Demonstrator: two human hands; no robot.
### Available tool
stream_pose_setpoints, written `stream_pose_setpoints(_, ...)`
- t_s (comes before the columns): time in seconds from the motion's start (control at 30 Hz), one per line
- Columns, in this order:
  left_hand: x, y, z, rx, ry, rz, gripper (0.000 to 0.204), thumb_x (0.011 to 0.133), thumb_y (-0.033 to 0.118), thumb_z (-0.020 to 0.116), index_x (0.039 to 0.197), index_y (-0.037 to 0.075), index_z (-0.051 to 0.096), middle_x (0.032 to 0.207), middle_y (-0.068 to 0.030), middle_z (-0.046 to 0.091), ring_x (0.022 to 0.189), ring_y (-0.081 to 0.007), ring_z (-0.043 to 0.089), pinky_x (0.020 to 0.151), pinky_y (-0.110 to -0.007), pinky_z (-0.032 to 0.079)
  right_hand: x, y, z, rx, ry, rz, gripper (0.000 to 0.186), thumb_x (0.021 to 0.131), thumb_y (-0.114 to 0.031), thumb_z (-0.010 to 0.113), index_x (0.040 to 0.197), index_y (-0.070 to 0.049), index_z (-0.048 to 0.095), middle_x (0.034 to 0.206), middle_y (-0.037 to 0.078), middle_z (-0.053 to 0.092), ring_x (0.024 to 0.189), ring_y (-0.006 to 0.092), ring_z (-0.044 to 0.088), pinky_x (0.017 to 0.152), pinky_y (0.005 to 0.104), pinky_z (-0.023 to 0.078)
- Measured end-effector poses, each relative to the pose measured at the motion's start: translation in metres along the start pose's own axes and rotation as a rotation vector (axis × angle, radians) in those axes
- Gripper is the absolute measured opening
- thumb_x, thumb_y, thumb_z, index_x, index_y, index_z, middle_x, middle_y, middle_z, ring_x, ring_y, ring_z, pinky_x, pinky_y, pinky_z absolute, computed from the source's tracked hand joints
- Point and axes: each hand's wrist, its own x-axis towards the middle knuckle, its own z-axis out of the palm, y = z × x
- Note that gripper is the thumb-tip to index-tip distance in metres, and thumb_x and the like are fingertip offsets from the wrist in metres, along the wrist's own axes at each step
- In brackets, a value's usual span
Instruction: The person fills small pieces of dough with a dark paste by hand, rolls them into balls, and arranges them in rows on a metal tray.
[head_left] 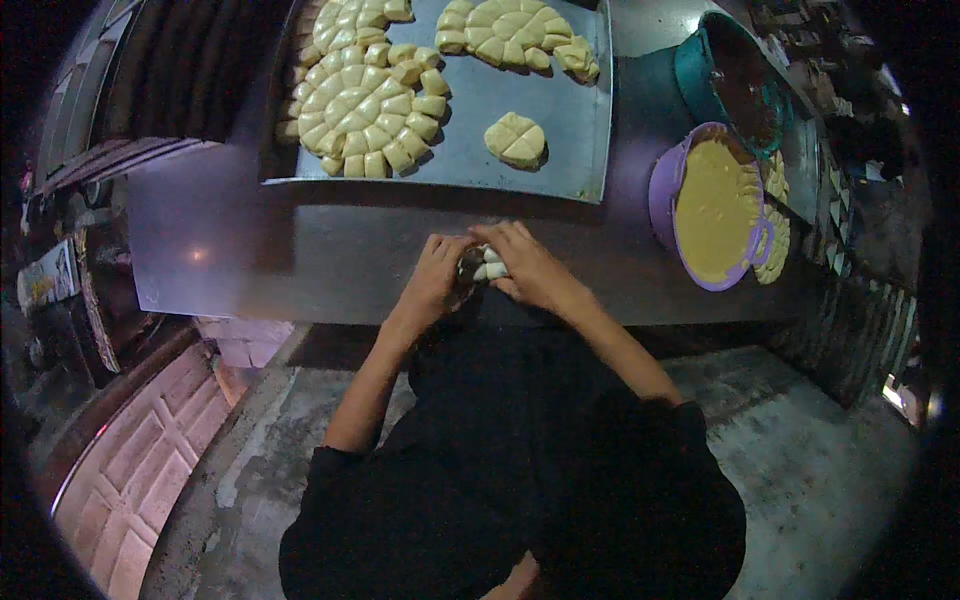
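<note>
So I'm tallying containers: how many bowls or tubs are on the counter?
2. A purple bowl of yellow filling sits at the counter's right; a teal tub of dark filling stands just behind it. Others may be hidden in the dark right edge.

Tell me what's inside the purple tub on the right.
The purple tub is nearly full of smooth yellow filling. Its bottom and anything beneath the filling's surface are hidden.

Both bare forearms reach forward from the lower edge and converge. The left hand (436, 272) and right hand (528, 266) sit close together, knuckles up, with fingers (500, 240) curled inward toward each other.
</note>
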Motion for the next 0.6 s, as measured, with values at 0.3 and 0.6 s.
stream_pose_setpoints(0.3, 0.080, 0.040, -0.012, -0.082, 0.432, 0.077, 0.050, 0.075, 0.000, 0.075, 0.120, 0.004, 0.056, 0.106, -0.0131, 0.061, 0.102, -0.0328, 0.056, 0.088, -0.041, 0.046, 0.059, 0.075, -0.070, 0.033, 0.708, 0.270, 0.037, 0.087, -0.023, 0.070, 0.116, -0.003, 0.060, 0.107, 0.020, 0.062, 0.097, 0.0358, 0.062, 0.084, 0.0436, 0.051)
stream_pose_setpoints(0.6, 0.179, 0.005, 0.022, 0.010, 0.261, -0.015, 0.054, 0.075, -0.004, 0.068, 0.127, 0.002, 0.054, 0.095, -0.0202, 0.068, 0.090, -0.0398, 0.065, 0.081, -0.047, 0.051, 0.072, 0.096, -0.071, 0.588, 0.542, 0.011, 0.024, 0.074, -0.007, 0.066, 0.075, -0.007, 0.042, 0.068, 0.000, 0.047, 0.063, 0.0117, 0.050, 0.059, 0.0280, 0.044)
